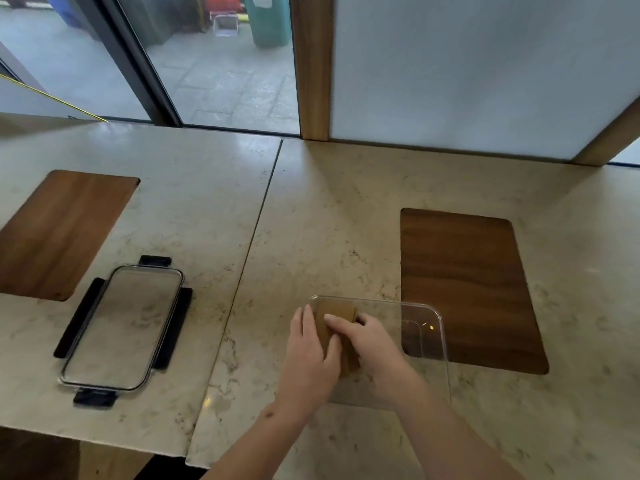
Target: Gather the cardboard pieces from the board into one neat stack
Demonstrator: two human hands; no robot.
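Note:
A stack of brown cardboard pieces (pixel 335 310) sits at the left end of a clear plastic container (pixel 429 317) on the marble counter. Both hands are inside the container, pressed against the stack. My left hand (pixel 310 344) holds its left side with the fingers flat along it. My right hand (pixel 369 337) grips the right side and top, the fingers curled over the cardboard. Most of the stack is hidden under the hands. The dark wooden board (pixel 467 282) to the right lies bare, its near-left corner under the container.
The container's clear lid (pixel 121 327) with black clips lies to the left on the counter. A second wooden board (pixel 62 230) is inset at far left. A seam (pixel 256 233) splits the two counter slabs. A white panel with wooden posts stands behind.

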